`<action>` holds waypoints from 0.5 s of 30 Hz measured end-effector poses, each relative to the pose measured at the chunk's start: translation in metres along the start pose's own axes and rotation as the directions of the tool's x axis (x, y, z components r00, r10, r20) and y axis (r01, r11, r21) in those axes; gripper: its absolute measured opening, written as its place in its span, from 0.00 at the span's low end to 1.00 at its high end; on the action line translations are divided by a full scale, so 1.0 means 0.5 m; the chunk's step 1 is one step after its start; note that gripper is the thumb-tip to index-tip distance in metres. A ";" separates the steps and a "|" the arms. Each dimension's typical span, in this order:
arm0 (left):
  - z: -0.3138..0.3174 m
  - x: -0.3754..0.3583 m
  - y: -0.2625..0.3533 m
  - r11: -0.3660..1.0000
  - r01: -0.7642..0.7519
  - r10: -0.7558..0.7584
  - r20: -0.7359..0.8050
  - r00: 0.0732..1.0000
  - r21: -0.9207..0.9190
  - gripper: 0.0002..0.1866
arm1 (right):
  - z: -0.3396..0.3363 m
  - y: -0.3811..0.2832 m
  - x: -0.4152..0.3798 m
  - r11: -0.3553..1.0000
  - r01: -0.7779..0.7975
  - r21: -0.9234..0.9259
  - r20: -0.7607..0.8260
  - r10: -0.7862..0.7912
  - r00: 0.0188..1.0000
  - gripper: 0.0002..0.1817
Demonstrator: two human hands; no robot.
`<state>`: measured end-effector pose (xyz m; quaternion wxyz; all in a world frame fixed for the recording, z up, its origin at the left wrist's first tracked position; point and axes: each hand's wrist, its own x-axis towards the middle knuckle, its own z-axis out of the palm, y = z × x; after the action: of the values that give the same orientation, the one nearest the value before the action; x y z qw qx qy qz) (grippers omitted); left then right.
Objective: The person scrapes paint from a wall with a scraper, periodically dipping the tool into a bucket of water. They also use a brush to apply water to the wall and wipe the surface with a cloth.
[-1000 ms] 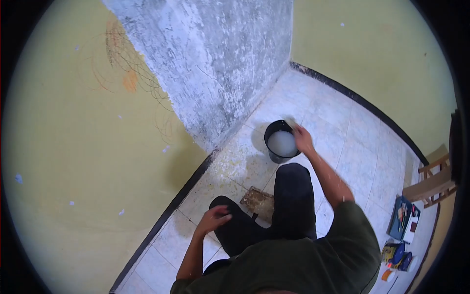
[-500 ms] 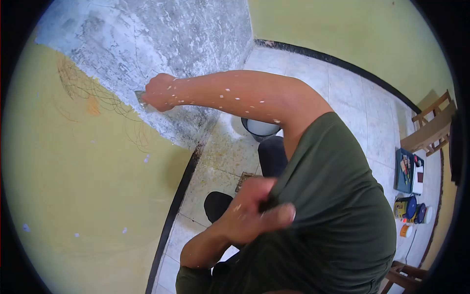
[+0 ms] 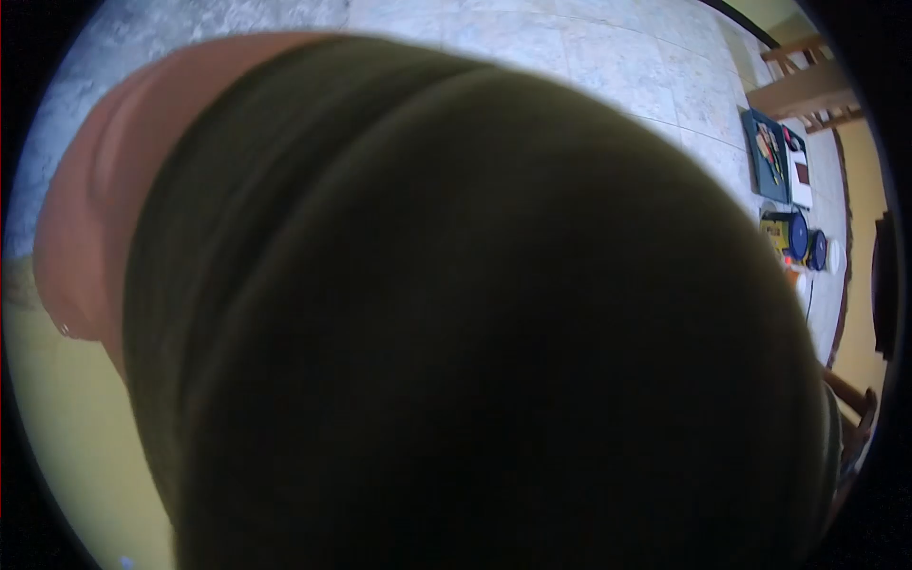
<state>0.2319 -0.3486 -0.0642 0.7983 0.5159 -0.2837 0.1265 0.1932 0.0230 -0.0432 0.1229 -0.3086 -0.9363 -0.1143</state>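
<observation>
Neither of my hands shows; both are out of frame or behind my arm. The dark green sleeve [image 3: 285, 190] of what appears to be my right arm fills most of the view, very close and dark. Bare skin of the bent arm [image 3: 85, 218] comes out of the sleeve at the left, with a few pale flecks near its lower edge. Beyond the arm lie the stripped grey wall patch [image 3: 142, 47] at the top left and the yellow-green painted wall [image 3: 85, 408] below it. The scraper seen earlier is hidden.
On the pale tiled floor [image 3: 608, 66] at the right stand a dark tray [image 3: 766, 161] with tools and several lidded paint tubs [image 3: 787, 233]. A wooden chair [image 3: 807, 90] is at the upper right. Another piece of wooden furniture [image 3: 850, 408] shows lower right.
My arm and sleeve have come up close to the camera and now block the view. Both hands, the scraper and the bucket have gone from sight. The floor items appear higher in view.
</observation>
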 end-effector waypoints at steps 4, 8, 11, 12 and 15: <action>0.021 0.005 -0.030 0.995 -0.084 0.086 0.024 0.996 -0.048 0.36 | -0.029 -0.023 0.025 0.999 -0.007 -0.034 -0.013 0.007 1.000 0.09; 0.052 -0.004 -0.050 0.984 -0.172 0.171 -0.034 0.985 -0.043 0.37 | -0.068 -0.069 0.031 1.000 -0.029 0.007 -0.100 0.029 0.995 0.09; 0.061 0.003 -0.070 0.976 -0.220 0.219 -0.056 0.974 0.000 0.38 | -0.098 -0.064 -0.020 0.993 -0.105 0.061 -0.175 0.114 0.978 0.09; 0.061 0.011 -0.074 0.974 -0.228 0.228 -0.061 0.972 0.014 0.38 | -0.103 -0.055 -0.035 0.989 -0.123 0.084 -0.192 0.137 0.972 0.09; 0.052 0.029 -0.082 0.975 -0.215 0.219 -0.064 0.974 0.059 0.39 | -0.128 -0.055 -0.081 0.982 -0.143 0.120 -0.245 0.169 0.955 0.08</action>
<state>0.2557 -0.3910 -0.0786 0.7756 0.4975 -0.3068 0.2384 0.2184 -0.0391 0.0011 0.2656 -0.3578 -0.8901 -0.0954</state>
